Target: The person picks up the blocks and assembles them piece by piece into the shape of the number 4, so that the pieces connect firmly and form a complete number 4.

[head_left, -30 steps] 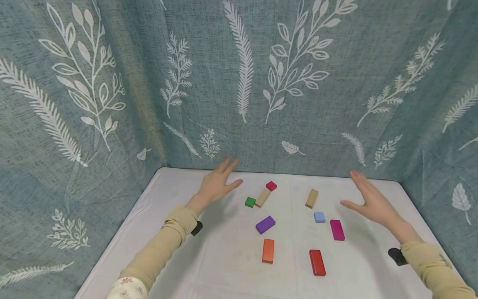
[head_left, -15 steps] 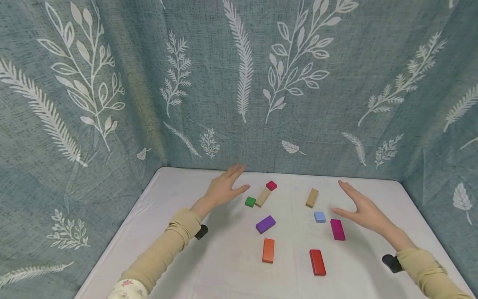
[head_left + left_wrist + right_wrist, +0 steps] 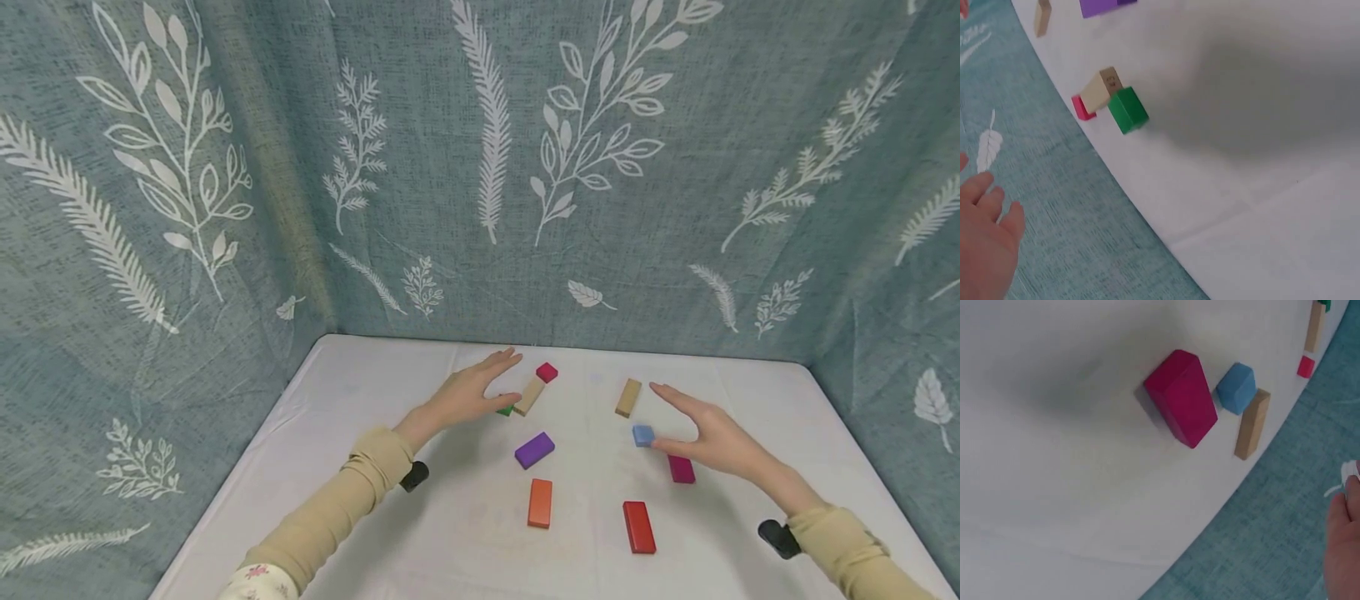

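Observation:
My left hand (image 3: 467,393) hovers at the back left with thumb and fingers spread, holding nothing. Its thumb overlaps the green block (image 3: 505,409) in the head view. Beside that lie a plain wooden block (image 3: 529,396) and a small crimson block (image 3: 547,372). My right hand (image 3: 716,433), also empty, hangs over the right side with its thumb and fingers apart. The thumb tip appears right at the light blue block (image 3: 642,436), and the hand partly hides the magenta block (image 3: 682,470). A second wooden block (image 3: 628,398) lies just left of its fingertips.
Nearer the front of the white-covered table (image 3: 450,542) lie a purple block (image 3: 535,450), an orange block (image 3: 540,503) and a red block (image 3: 639,527). A teal curtain (image 3: 450,208) with white leaf prints walls the back and both sides.
Both hands have moved inward: the left toward the right over the green block, the right leftward to the light blue block. The blocks stay where they were.

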A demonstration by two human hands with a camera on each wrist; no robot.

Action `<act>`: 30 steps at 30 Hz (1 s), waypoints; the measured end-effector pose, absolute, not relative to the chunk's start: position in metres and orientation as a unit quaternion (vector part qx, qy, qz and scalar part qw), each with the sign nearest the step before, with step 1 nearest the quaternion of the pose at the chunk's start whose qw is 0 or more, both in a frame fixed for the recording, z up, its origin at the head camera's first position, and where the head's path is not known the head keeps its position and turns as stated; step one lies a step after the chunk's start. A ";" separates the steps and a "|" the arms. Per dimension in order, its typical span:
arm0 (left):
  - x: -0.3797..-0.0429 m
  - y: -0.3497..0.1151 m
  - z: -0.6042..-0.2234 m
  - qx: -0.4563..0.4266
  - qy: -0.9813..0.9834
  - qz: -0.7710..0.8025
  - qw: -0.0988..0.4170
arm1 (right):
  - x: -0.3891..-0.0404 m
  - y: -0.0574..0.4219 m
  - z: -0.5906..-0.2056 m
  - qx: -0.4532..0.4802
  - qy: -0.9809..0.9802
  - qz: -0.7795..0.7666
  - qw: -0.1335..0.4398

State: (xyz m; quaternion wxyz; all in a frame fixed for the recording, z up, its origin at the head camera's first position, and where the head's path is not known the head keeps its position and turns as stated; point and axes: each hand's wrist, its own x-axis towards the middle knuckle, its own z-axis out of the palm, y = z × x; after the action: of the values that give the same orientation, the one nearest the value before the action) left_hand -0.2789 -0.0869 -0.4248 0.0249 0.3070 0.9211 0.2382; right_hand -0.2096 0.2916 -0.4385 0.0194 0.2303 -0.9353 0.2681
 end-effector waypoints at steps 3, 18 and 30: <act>-0.275 -0.082 -0.426 0.331 0.910 0.247 0.042 | -0.208 0.289 -0.440 0.249 -0.932 0.264 0.023; -0.254 -0.064 -0.440 0.399 0.864 0.283 0.120 | -0.196 0.278 -0.453 0.297 -0.917 0.266 -0.005; -0.239 -0.059 -0.464 0.450 0.836 0.266 0.167 | -0.184 0.274 -0.465 0.271 -0.924 0.256 -0.091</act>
State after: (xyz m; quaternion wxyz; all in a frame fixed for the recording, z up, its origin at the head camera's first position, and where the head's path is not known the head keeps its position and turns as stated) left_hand -0.2395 -0.0593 -0.4640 0.1673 0.4502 0.8359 0.2655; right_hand -0.1841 0.2735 -0.4646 -0.0909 0.2708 -0.9236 0.2555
